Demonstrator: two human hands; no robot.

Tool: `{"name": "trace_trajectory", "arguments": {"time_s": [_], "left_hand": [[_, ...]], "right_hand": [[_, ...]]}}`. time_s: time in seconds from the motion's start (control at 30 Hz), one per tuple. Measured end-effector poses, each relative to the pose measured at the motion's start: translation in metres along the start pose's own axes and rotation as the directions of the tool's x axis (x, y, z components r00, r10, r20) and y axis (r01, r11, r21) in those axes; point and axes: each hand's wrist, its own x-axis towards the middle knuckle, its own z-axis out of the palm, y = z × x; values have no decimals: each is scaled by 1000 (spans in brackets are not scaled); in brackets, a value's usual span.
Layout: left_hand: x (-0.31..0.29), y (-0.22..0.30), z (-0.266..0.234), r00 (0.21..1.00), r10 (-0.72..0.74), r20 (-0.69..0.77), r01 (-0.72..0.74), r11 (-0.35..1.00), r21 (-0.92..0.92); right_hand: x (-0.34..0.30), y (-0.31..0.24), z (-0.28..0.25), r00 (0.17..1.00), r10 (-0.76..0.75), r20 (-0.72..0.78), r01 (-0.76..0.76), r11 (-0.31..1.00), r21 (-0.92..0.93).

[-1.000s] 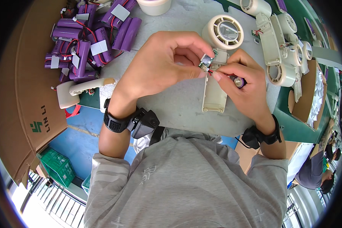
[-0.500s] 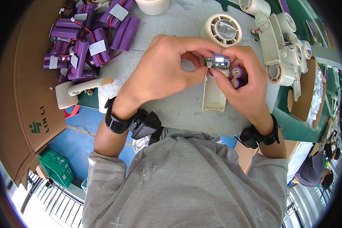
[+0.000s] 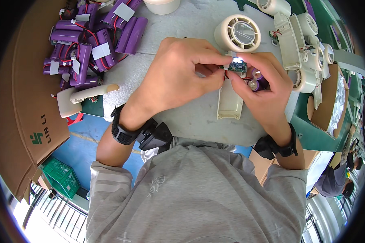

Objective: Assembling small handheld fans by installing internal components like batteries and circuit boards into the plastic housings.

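Observation:
A small circuit board (image 3: 239, 67) is held up between my hands, with a bright glare on its upper part. My left hand (image 3: 176, 67) is closed, thumb and index finger pinching the wire connector at the board's left end; the fingertips mostly hide it. A bit of red wire shows just below them. My right hand (image 3: 265, 93) grips the board's right side between thumb and index finger. Purple battery cells (image 3: 262, 83) sit within that same hand, their metal-tabbed ends showing. Beneath the hands lies a long cream housing shell (image 3: 229, 105), its upper part covered.
A round cream vented part (image 3: 227, 34) stands beyond my hands. Purple battery packs (image 3: 85, 60) with red wires pile up at the left, near cream shell pieces (image 3: 69, 101). More cream housings (image 3: 288, 44) and a cardboard box (image 3: 328, 101) are at the right.
The board has turned, showing more of its component face. My left fingertips have closed over its left-end connector, which was visible before. My right hand has shifted slightly right.

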Motion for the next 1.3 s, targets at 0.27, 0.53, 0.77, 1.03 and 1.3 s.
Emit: {"name": "trace_trajectory", "arguments": {"time_s": [0.27,0.53,0.77,1.03,1.3], "left_hand": [[-1,-3,4,998,54,27,-57,994,96],[3,-7,5,999,-20,27,23,992,-125],[5,5,1,960,-205,191,237,957,-164],[6,4,2,944,-255,208,291,941,-170],[7,6,2,927,-304,218,347,917,-195]], "right_hand": [[-2,-2,-1,999,36,-6,-36,999,6],[10,-13,-23,951,224,213,-233,972,20],[2,-14,-20,963,192,187,-191,981,-22],[0,-14,-17,984,135,113,-123,987,-105],[1,-12,-14,998,24,66,-12,986,-167]]}}
